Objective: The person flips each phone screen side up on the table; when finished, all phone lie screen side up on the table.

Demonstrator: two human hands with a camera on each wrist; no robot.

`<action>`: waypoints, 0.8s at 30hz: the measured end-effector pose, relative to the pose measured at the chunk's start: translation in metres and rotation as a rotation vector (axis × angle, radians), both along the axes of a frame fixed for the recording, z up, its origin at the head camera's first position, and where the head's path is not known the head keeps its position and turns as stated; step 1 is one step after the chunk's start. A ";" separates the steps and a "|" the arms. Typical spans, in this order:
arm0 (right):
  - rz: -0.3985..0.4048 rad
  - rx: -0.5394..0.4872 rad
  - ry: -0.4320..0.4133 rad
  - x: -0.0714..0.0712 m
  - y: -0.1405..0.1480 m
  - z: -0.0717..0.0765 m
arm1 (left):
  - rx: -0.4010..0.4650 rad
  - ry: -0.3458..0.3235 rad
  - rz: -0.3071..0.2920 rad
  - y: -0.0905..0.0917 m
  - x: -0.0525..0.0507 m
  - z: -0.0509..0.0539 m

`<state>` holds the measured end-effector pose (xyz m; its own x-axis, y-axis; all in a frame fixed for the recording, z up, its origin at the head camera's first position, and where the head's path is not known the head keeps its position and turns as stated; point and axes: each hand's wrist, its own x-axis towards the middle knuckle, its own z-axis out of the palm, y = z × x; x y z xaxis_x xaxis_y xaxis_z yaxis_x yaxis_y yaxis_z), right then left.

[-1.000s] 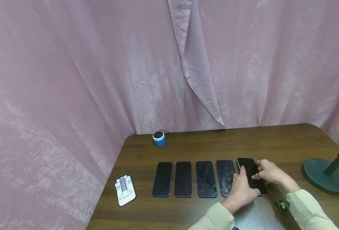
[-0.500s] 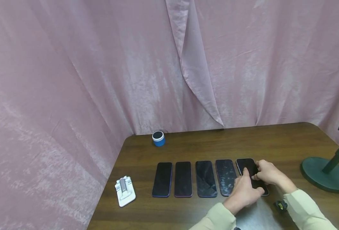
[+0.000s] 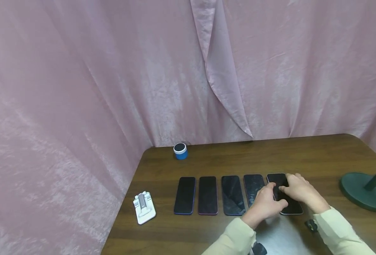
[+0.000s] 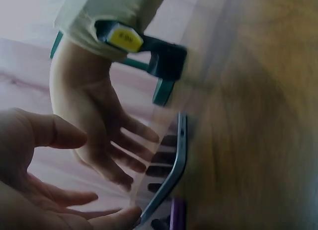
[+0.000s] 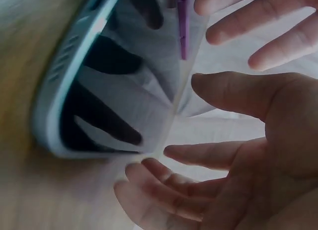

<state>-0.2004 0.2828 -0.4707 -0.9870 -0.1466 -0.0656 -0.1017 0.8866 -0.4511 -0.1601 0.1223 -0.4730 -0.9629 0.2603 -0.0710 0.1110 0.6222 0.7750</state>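
A dark phone [image 3: 292, 207] with a pale metal rim lies screen up at the right end of a row of phones. My left hand [image 3: 262, 206] is over its left side, thumb and fingers spread. Over its upper right part is my right hand [image 3: 302, 191], fingers loosely bent. In the right wrist view the right hand [image 5: 278, 135] appears apart from the phone [image 5: 107, 98], whose glass mirrors the fingers. In the left wrist view, nothing shows in the left hand's grasp [image 4: 37, 165]. The left hand partly covers the neighbouring phone [image 3: 253, 185].
Several more dark phones, among them a blue-edged one [image 3: 185, 195], line up leftward on the wooden table [image 3: 220, 233]. A white folding phone stand [image 3: 144, 208] lies at left. Behind is a small blue-and-white round speaker-like object [image 3: 180, 151]. A green round-based stand [image 3: 364, 191] is at right.
Both hands have loosened from the edges of the rightmost phone, their fingers now more spread. That phone appears slightly straighter in the row. The head view has shifted a little.
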 end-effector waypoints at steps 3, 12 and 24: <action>-0.021 0.004 0.033 0.000 -0.006 0.006 | -0.003 0.017 -0.028 -0.008 -0.007 0.000; 0.068 -0.049 0.270 -0.008 -0.025 0.016 | -0.185 0.144 -0.179 -0.041 -0.032 0.009; 0.081 0.004 0.442 -0.007 -0.040 0.035 | -0.399 0.337 -0.197 -0.079 -0.050 0.009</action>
